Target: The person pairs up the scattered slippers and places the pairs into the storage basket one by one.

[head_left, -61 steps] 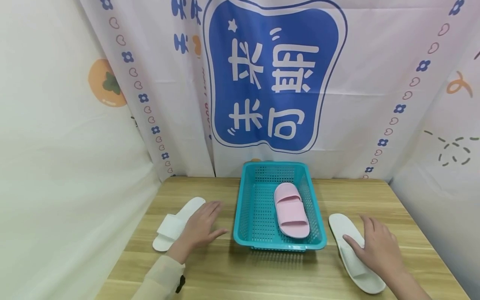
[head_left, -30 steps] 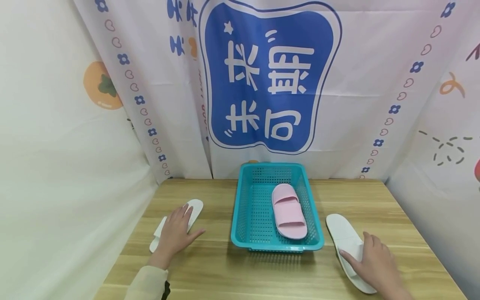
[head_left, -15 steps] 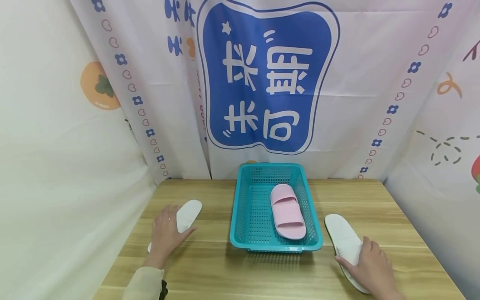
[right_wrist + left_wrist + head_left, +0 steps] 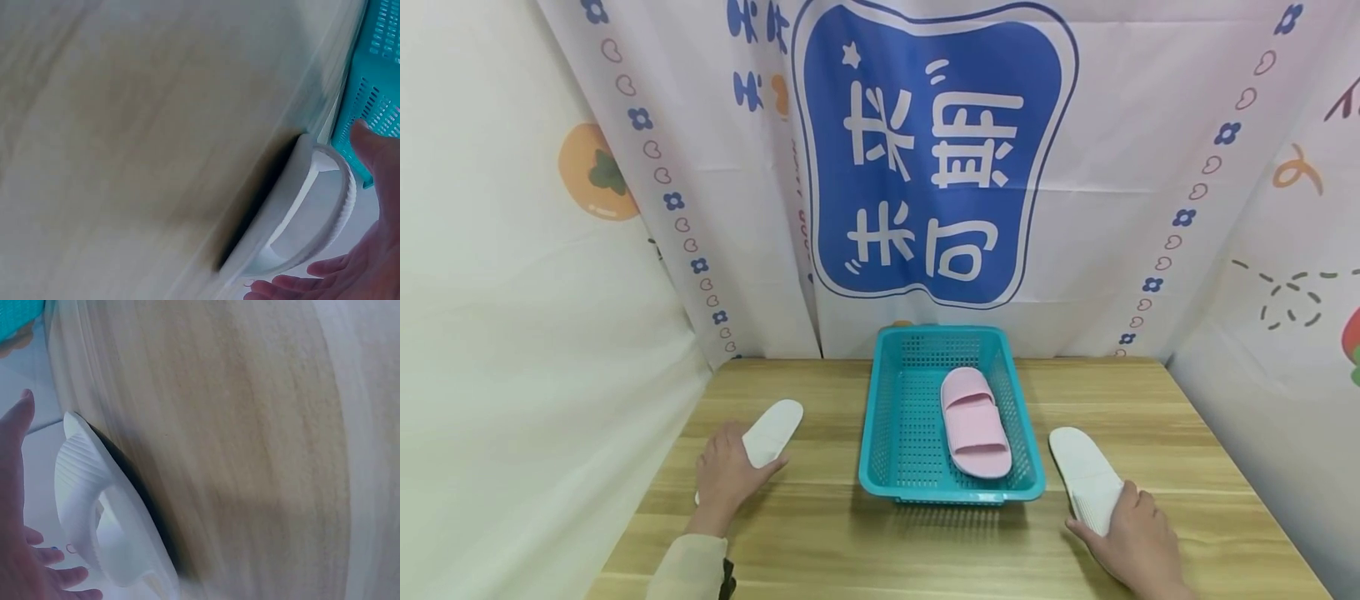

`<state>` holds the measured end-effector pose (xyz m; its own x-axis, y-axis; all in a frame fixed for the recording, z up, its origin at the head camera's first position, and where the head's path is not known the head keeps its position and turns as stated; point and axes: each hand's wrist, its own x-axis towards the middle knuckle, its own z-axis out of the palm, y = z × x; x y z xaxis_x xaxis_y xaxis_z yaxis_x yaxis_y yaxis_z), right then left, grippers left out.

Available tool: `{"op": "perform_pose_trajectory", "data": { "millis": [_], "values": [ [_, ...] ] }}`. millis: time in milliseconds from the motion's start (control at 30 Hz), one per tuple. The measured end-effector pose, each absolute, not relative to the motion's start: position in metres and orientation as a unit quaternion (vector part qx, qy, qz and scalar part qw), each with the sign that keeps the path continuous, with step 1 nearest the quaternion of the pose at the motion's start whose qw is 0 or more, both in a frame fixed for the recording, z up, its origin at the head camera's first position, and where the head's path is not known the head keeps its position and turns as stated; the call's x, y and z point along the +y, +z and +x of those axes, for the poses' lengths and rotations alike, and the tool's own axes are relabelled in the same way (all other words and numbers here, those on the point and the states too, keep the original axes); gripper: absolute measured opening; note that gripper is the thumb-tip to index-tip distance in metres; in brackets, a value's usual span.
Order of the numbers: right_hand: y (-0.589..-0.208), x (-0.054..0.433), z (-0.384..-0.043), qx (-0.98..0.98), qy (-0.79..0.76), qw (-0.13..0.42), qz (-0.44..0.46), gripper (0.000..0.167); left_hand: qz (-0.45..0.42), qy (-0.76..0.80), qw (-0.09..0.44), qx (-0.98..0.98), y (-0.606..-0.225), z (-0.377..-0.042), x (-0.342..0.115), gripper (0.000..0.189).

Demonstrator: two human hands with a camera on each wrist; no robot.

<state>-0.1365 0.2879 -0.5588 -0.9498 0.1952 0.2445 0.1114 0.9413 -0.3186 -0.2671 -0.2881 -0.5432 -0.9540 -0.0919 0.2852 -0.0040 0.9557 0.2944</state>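
Observation:
At the left of the table lies a white slipper (image 4: 775,429), partly covered in the head view by my left hand (image 4: 726,471). That hand hovers with its thumb spread; in the left wrist view its fingers (image 4: 70,577) sit just off the slipper's ribbed strap (image 4: 78,478). Another white slipper (image 4: 1081,467) lies at the right, its near end hidden under my right hand (image 4: 1138,537). In the right wrist view, that hand's thumb (image 4: 369,140) and fingers stand apart around the arched strap (image 4: 340,209), gripping nothing.
A teal perforated basket (image 4: 951,497) stands mid-table between both hands. Inside it, along the right wall, lies a pink slipper (image 4: 977,429). Printed cloth (image 4: 1097,275) hangs behind the wooden table (image 4: 925,558) and along both sides.
My left hand has shifted left, from beside the left white slipper to over its strap. My right hand has moved slightly down and nearer along the right slipper. The slippers stay on the table.

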Motion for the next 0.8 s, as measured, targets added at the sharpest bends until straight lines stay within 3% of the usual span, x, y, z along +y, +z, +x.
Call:
{"op": "perform_pose_trajectory", "data": {
  "millis": [467,800],
  "values": [
    [-0.555,0.282,-0.137,-0.978,0.164,0.070,-0.106,0.117,0.052,-0.139,0.093,-0.985,-0.549,-0.265,-0.292,0.124],
    [-0.559,0.282,-0.136,-0.978,0.164,0.082,-0.103,0.110,0.061,-0.140,0.085,-0.985,-0.556,-0.265,-0.295,0.120]
  ]
}}
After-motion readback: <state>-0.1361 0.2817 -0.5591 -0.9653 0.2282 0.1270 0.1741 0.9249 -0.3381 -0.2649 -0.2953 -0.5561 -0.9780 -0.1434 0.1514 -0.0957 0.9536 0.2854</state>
